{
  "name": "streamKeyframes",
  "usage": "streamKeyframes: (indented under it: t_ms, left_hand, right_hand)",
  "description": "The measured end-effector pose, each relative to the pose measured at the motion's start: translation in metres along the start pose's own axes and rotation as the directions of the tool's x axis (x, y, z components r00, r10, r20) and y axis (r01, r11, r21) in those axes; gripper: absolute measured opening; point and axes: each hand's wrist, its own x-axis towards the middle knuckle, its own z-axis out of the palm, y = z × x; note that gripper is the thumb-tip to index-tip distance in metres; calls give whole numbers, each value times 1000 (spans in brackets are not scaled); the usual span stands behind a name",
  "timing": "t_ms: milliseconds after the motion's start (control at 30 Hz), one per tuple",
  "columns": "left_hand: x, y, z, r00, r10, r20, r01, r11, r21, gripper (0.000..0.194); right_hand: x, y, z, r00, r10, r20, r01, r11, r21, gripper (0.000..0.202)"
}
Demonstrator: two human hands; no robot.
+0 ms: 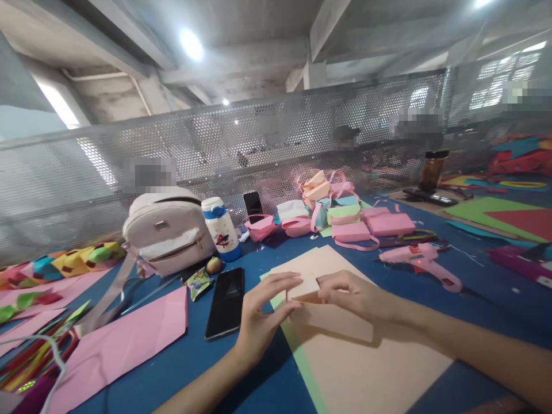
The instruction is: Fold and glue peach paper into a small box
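Observation:
Between my two hands stands a small peach paper box [304,290], partly folded, with a long flap [338,322] lying out toward me. My left hand [265,313] grips its left side between thumb and fingers. At the box's right edge, the fingers of my right hand [351,293] pinch the paper. Underneath lies a large peach sheet [379,374], with a green sheet [308,379] showing along its left edge. A black phone [225,303] rests just left of my left hand. To the right of my right hand is a pink glue gun [425,261].
Finished-looking paper bags [351,230] are heaped at the back. A white backpack [168,230], a bottle [221,230] and a wrapped snack [199,283] stand or lie back left. Pink sheets [129,345] cover the left side. Behind the table runs a perforated metal screen [267,132].

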Motion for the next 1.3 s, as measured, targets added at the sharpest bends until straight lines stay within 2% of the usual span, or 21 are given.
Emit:
streamKeyframes:
  t_ms: [100, 167, 267, 333, 467, 567, 667, 933, 1067, 1200, 1300]
  left_hand:
    - [0, 2, -2, 997, 21, -68, -16, 997, 76, 26]
    - [-1, 2, -4, 995, 50, -89, -38, 991, 131, 27]
    - [-2, 2, -4, 990, 110, -94, -88, 974, 208, 28]
    - [-2, 1, -4, 985, 146, -88, -120, 961, 249, 29]
    - [-1, -1, -5, 985, 159, -64, -131, 940, 317, 26]
    - [-1, -1, -6, 987, 152, -55, -126, 938, 323, 21]
    - [-1, 0, -6, 986, 157, -54, -130, 933, 335, 19]
    - [-1, 4, -4, 987, 159, -26, -141, 930, 340, 16]
    - [-2, 9, -2, 985, 168, -28, -149, 930, 336, 12]
    - [1, 11, -3, 989, 147, -31, -134, 958, 254, 12]
    - [10, 13, -9, 997, 52, 64, -59, 990, 127, 20]
  right_hand:
    - [0, 1, -4, 976, -167, -136, 136, 968, -211, 62]
    - [-1, 3, -4, 934, -285, -215, 192, 909, -370, 47]
    - [-4, 4, -1, 892, -390, -230, 242, 839, -487, 25]
    - [-6, 4, 1, 890, -386, -242, 229, 839, -494, 16]
    - [-7, 1, 3, 897, -302, -322, 139, 885, -443, 16]
    - [-6, -1, 2, 919, -271, -288, 139, 904, -405, 7]
    - [-5, 0, 1, 919, -299, -255, 179, 897, -404, 10]
    - [-1, -1, -4, 871, -433, -234, 248, 797, -550, 15]
    - [-1, -1, -3, 865, -447, -227, 244, 771, -589, 16]
    - [0, -1, -6, 868, -434, -242, 225, 778, -587, 21]
    - [3, -3, -13, 879, -441, -183, 249, 749, -614, 19]
